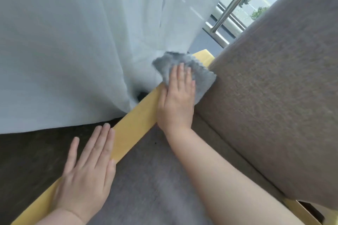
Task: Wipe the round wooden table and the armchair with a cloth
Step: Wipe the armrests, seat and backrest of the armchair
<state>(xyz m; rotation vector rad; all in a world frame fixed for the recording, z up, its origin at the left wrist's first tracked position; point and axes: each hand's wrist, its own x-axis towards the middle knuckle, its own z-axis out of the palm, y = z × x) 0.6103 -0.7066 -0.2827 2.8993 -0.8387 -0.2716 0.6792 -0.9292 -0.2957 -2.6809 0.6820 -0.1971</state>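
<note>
Cloth (199, 76) under right hand (176, 100), seemingly flat

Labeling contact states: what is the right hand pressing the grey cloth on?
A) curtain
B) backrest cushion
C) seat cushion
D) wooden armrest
D: the right hand lies flat on the grey cloth, which sits on the far end of the wooden armrest, beside the backrest cushion.
</note>
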